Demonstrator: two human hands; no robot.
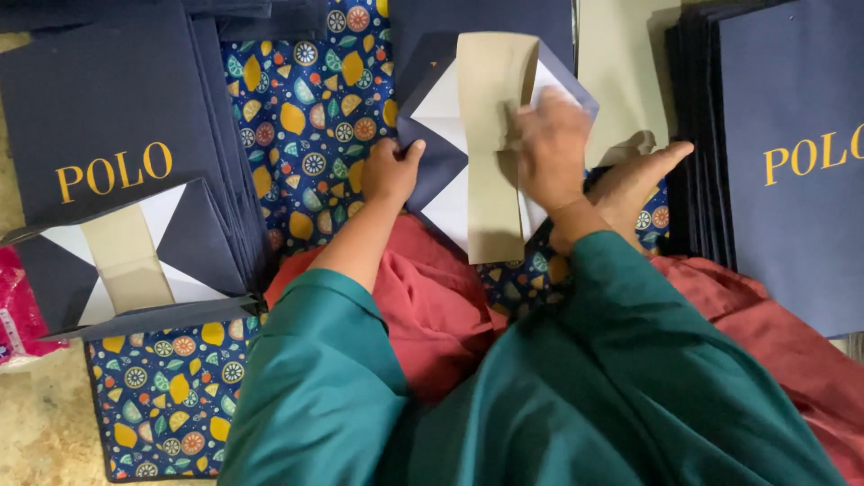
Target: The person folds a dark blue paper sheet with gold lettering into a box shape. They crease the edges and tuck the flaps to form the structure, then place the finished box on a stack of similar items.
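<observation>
The left hand (391, 171) grips the edge of a navy paper bag (441, 157); the right hand (551, 148) presses flat, fingers spread, on its tan cardboard strip (490, 99).

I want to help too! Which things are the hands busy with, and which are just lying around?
In use:
left hand
right hand
folded navy paper bag bottom
beige card strip

Lying about:
finished navy bag with beige strip
stack of flat navy bags
fruit-patterned cloth
pink plastic packet
</observation>
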